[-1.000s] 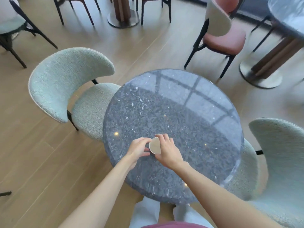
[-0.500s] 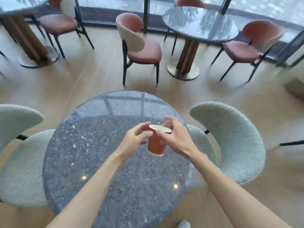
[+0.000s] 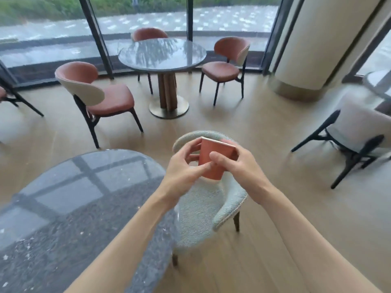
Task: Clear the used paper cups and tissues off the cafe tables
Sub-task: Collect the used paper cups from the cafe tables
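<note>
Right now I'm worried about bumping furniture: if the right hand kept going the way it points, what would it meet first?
Probably the left hand, fingers to fingers round the red cup; depth is unclear.

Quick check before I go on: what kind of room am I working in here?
Most likely a cafe seating area. Round stone-topped pedestal tables stand with rust-red chairs around them beside floor-to-ceiling windows, and both hands, left hand and right hand, hold a red paper cup.
</note>
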`<state>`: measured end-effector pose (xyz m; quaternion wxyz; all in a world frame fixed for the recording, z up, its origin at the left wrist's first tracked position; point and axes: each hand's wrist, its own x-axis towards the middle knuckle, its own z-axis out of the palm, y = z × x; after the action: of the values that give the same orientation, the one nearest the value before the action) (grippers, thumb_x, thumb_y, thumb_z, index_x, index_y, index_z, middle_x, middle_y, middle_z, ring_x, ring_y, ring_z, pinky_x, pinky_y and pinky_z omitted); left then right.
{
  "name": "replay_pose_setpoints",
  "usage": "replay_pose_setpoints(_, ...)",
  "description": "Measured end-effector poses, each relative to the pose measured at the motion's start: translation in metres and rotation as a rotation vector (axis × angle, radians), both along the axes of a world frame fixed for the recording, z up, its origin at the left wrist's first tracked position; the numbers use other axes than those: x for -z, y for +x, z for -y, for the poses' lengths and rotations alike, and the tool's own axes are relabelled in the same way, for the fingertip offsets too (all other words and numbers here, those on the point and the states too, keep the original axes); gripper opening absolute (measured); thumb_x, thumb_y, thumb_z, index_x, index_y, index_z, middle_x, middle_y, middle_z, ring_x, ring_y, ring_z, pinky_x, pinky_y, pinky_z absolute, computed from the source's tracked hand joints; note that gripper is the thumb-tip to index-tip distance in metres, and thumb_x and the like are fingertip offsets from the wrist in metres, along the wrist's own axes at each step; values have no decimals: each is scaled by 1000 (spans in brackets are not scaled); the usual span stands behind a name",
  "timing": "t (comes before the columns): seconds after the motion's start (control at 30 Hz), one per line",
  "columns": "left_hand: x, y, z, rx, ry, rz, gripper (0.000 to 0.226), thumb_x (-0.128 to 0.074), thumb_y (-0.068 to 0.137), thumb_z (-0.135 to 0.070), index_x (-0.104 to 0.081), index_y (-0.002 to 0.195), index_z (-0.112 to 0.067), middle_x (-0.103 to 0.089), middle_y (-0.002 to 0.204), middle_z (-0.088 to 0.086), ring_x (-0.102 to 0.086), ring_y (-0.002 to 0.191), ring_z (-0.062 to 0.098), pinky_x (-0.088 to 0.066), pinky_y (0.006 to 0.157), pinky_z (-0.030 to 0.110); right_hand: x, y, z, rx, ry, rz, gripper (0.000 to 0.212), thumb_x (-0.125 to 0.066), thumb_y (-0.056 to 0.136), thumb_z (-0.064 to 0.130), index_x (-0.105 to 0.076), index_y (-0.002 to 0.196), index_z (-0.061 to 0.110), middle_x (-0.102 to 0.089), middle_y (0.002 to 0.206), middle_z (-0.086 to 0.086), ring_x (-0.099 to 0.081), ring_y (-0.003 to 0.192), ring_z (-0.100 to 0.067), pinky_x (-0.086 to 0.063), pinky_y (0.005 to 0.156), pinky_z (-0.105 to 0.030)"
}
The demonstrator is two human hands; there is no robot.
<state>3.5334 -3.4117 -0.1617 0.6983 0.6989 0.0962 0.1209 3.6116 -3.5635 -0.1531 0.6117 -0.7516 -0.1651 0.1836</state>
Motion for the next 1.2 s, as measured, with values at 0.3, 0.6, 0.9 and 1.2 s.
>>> replay_pose_setpoints(0.3, -33, 75, 205, 377, 54, 51, 58, -75, 85, -19, -56, 140, -17, -67, 133, -3, -67, 118, 18, -53, 102, 50, -32, 30, 241, 281, 128, -23, 47, -80, 78, 29, -69, 120, 11, -77, 109, -7, -73, 103, -22, -58, 82, -28)
replay_pose_setpoints(0.6, -67, 133, 374, 611, 48, 47, 33, -65, 97, -10, -64, 130, -11, -70, 126, 4, -68, 114, 24, -59, 92, 46, -55, 32, 421, 599, 204, 76, 72, -86, 60, 45, -66, 124, 18, -76, 114, 0, -71, 109, -18, -54, 84, -29)
replay_pose_setpoints(0.9, -68, 210, 498, 801, -19, 41, 27, -54, 102, -18, -68, 125, -13, -72, 121, 2, -69, 110, 22, -59, 93, 47, -50, 54, 542, 872, 156, 116, 68, -83, 61, 43, -67, 121, 16, -75, 111, 0, -71, 105, -16, -55, 85, -29)
replay_pose_setpoints(1.2, -82, 335, 649, 1018, -152, -3, 25, -50, 104, -21, -70, 117, -12, -74, 117, 6, -71, 106, 24, -58, 94, 48, -77, 123, 663, 1117, 88, 152, 35, -77, 84, 19, -67, 118, 17, -74, 112, 0, -71, 103, -13, -58, 85, -24)
